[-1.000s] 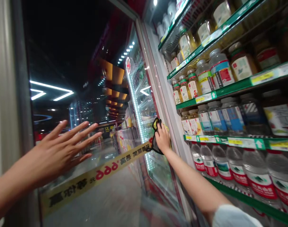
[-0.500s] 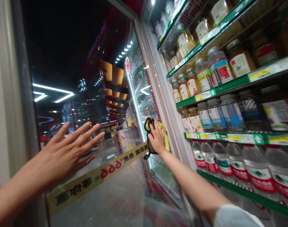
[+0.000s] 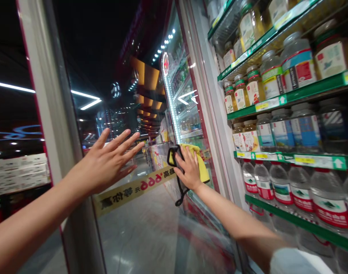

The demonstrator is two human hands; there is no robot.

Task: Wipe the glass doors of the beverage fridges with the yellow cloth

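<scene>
A glass door [image 3: 134,236] with a grey metal frame stands open in front of me, a yellow printed strip [image 3: 128,191] running across it. My right hand [image 3: 189,167] presses a yellow and black cloth [image 3: 202,169] flat against the glass, fingers spread over it. Part of the cloth's black edge hangs below the palm. On the left, my left hand [image 3: 112,160] has its fingers apart and holds nothing. It is near the glass above the strip; whether it touches the pane I cannot tell.
Shelves with green edges [image 3: 299,95] hold rows of drink bottles [image 3: 282,184] at the right. White stacked boxes [image 3: 19,171] stand beyond the door frame at the left. Through the glass, a lit cabinet shows.
The view has shifted left, showing more beyond the door frame. My right hand and the cloth have moved slightly left along the glass, nearer my left hand. My left hand stays spread.
</scene>
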